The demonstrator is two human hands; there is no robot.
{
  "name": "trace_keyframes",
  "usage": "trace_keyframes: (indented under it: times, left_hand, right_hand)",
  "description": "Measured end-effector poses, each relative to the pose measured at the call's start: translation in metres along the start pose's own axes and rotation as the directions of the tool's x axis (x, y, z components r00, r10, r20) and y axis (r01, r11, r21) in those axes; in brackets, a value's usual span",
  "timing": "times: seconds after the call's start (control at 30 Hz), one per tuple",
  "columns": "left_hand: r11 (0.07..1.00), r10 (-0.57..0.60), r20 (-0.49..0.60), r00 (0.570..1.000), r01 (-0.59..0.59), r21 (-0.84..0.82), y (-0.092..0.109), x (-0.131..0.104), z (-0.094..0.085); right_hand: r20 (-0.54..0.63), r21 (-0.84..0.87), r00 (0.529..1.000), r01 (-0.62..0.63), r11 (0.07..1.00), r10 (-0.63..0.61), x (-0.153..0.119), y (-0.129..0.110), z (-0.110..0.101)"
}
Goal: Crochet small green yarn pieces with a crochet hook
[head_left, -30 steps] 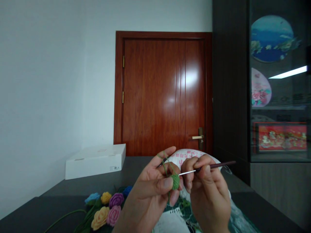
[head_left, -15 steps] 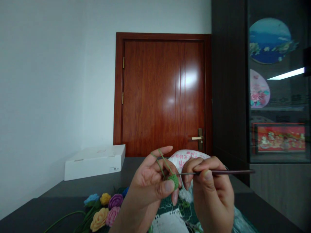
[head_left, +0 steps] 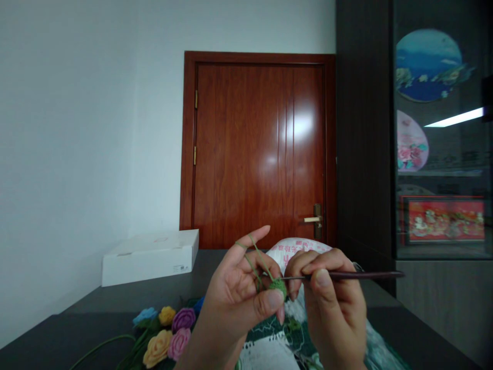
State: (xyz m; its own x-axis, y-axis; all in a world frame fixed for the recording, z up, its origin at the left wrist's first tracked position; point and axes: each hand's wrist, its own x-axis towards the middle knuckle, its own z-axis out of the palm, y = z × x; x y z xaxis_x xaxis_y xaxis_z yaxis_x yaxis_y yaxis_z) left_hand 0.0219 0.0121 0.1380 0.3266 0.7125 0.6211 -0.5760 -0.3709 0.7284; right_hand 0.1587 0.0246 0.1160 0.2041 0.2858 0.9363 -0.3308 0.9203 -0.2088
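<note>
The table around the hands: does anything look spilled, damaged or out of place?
Nothing stands out. The white box looks intact, the crocheted flowers lie bunched together, and no spill shows. The left hand pinches the green crochet piece, and the hook in the right hand reaches it. I cannot judge what the hands cover.

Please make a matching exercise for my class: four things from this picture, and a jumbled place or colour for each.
Things:
1. Green crochet piece
2. Crochet hook
3. Box
4. Door

Place or colour:
A. Reddish brown
B. In the right hand
C. White, on the dark table
D. Pinched in the left hand

Pairs: 1-D, 2-B, 3-C, 4-A
</note>
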Motion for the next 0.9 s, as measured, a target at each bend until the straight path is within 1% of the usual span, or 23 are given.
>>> trace_keyframes:
  times: [0.2, 0.27, 0.4, 0.6, 0.7, 0.8, 0.9]
  left_hand:
    - [0.999, 0.046, 0.006, 0.999, -0.046, 0.018, 0.0, 0.0, -0.001]
    - [0.998, 0.057, 0.004, 0.998, -0.058, 0.027, -0.001, 0.001, -0.001]
    - [0.997, 0.05, -0.053, 0.997, -0.047, 0.062, -0.002, 0.002, 0.001]
    - [0.99, 0.122, -0.103, 0.987, -0.113, 0.088, -0.006, 0.001, 0.006]
    - [0.976, 0.176, -0.158, 0.972, -0.151, 0.156, -0.008, -0.001, 0.012]
    - [0.947, 0.266, -0.213, 0.94, -0.214, 0.24, -0.01, -0.004, 0.017]
    - [0.928, 0.313, -0.223, 0.923, -0.246, 0.281, -0.011, -0.005, 0.02]
  right_hand:
    - [-0.012, -0.057, 0.996, 0.085, 0.995, -0.086, 0.0, 0.002, 0.005]
    - [-0.039, -0.095, 0.994, 0.102, 0.99, -0.106, -0.001, 0.002, 0.006]
    - [-0.103, -0.174, 0.981, 0.143, 0.974, -0.163, -0.003, 0.001, 0.009]
    - [-0.163, -0.233, 0.961, 0.181, 0.956, -0.222, -0.005, -0.001, 0.015]
    - [-0.194, -0.275, 0.945, 0.204, 0.94, -0.262, -0.005, -0.001, 0.018]
    - [-0.197, -0.333, 0.926, 0.247, 0.91, -0.323, -0.005, -0.002, 0.02]
    - [-0.205, -0.365, 0.916, 0.254, 0.896, -0.344, -0.004, -0.003, 0.021]
